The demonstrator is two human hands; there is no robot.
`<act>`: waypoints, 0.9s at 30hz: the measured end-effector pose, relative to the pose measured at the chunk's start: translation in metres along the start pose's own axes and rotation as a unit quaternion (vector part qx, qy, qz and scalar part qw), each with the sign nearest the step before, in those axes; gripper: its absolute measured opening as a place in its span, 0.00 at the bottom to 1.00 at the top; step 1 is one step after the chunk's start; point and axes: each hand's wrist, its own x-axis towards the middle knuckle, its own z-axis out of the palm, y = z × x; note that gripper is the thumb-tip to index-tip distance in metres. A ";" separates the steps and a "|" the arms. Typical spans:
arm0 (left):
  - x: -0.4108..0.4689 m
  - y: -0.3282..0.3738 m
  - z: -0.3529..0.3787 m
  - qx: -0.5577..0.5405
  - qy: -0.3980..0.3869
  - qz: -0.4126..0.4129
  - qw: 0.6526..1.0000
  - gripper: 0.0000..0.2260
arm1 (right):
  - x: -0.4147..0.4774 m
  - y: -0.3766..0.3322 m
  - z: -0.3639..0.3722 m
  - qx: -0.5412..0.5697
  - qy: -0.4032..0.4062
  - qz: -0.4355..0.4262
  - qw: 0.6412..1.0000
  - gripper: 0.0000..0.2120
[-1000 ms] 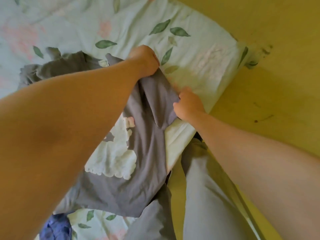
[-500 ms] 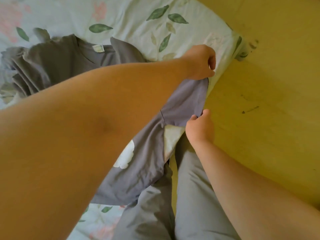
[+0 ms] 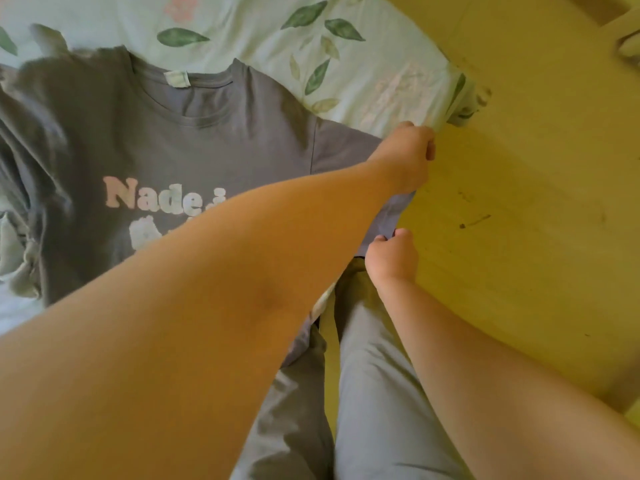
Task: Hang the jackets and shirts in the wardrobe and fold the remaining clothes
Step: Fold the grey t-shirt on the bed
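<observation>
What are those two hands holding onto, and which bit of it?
Both hold the grey T-shirt by one sleeve. The left hand grips the far end of the sleeve's edge, and the right hand pinches the near end.

My left arm (image 3: 207, 323) was bare. It looked very big and filled the lower left of the frame. It had a small mark (image 3: 270, 299) on it, near the middle of the picture. My left hand (image 3: 405, 157) was bare too, a bit right of the middle. My right arm (image 3: 485, 375) was also bare and showed in the lower right corner. My right hand (image 3: 391, 258) looked small and round, just under my left hand in the picture. I wore light grey trousers (image 3: 374, 393). They were plain and soft, with a few folds. They showed at the bottom middle, between my two arms.
</observation>
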 end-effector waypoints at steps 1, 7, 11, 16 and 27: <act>-0.004 -0.003 -0.001 -0.026 0.022 -0.017 0.999 0.16 | -0.004 0.001 0.001 0.001 0.007 -0.003 1.000 0.17; -0.058 -0.035 -0.025 -0.318 0.211 -0.198 0.903 0.19 | -0.048 0.005 0.014 0.007 0.096 -0.117 0.988 0.12; -0.120 -0.086 -0.052 -0.481 0.282 -0.266 0.786 0.18 | -0.091 0.005 0.038 -0.068 0.042 -0.342 0.936 0.11; -0.174 -0.163 -0.066 -0.461 0.392 -0.336 0.722 0.15 | -0.114 -0.010 0.085 -0.193 -0.079 -0.483 0.850 0.17; -0.204 -0.176 0.034 -0.439 0.454 -0.487 0.604 0.09 | 0.001 -0.131 0.057 -0.163 -0.033 -0.421 0.891 0.18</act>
